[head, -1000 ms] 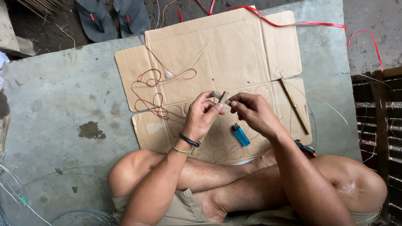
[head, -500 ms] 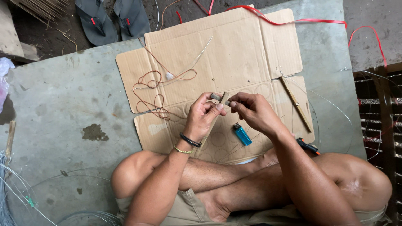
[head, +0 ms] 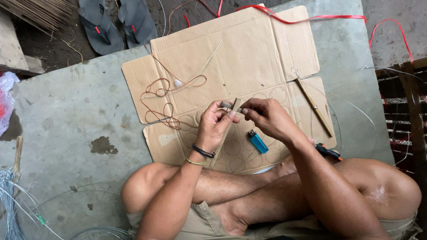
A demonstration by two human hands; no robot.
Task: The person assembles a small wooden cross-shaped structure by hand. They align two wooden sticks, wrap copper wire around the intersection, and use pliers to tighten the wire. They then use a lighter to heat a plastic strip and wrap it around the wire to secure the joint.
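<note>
Pinching thin wooden stick (head: 232, 112) btwn left hand (head: 215, 125) & right hand (head: 268, 119), over cardboard (head: 249, 49)

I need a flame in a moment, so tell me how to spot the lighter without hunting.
Start at the flattened cardboard sheet on the concrete floor. The lighter lies on its near flap, just below the right hand. It is the only bright blue thing there, short and blocky with a metal top, unlike the long wooden stick to its right.
</note>
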